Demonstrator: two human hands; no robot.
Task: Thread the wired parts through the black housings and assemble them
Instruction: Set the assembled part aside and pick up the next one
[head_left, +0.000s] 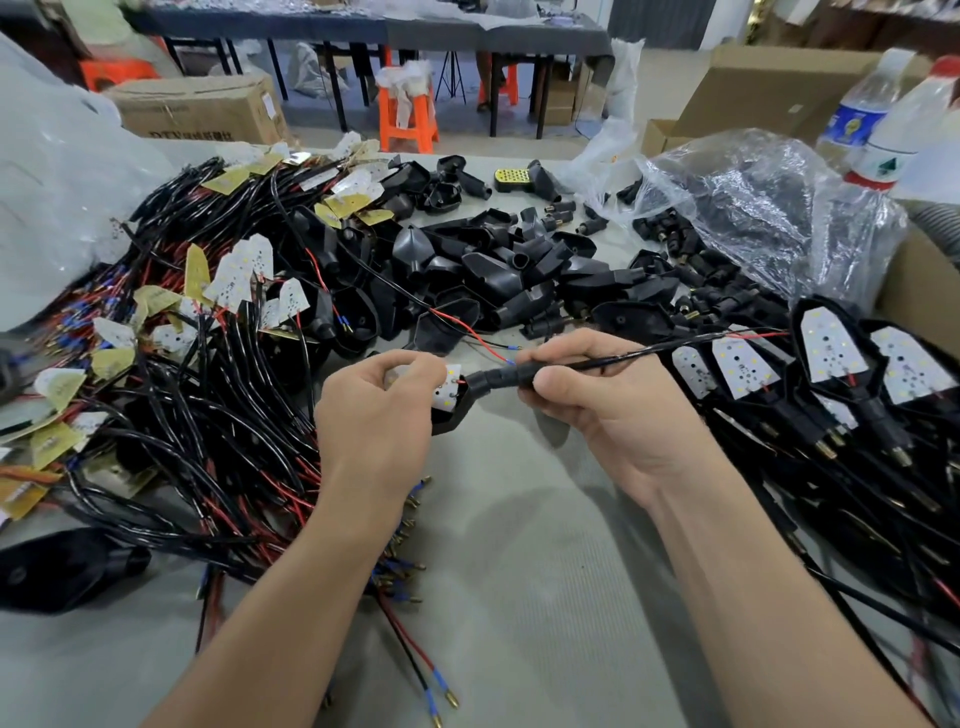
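Grey table under wired parts and black housings, orange stool beyond

The black housing I hold is smooth, dull plastic. The wires at nine o'clock look shiny black. The bag at one o'clock is clear, crinkly plastic. The table cover is ribbed grey cloth.

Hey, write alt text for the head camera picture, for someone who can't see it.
A person's left hand pinches a white LED board at the mouth of a black housing while the right hand grips the housing's neck, its black cable trailing right. On the grey table lie tangled wired boards at left, empty housings behind, assembled units at right.
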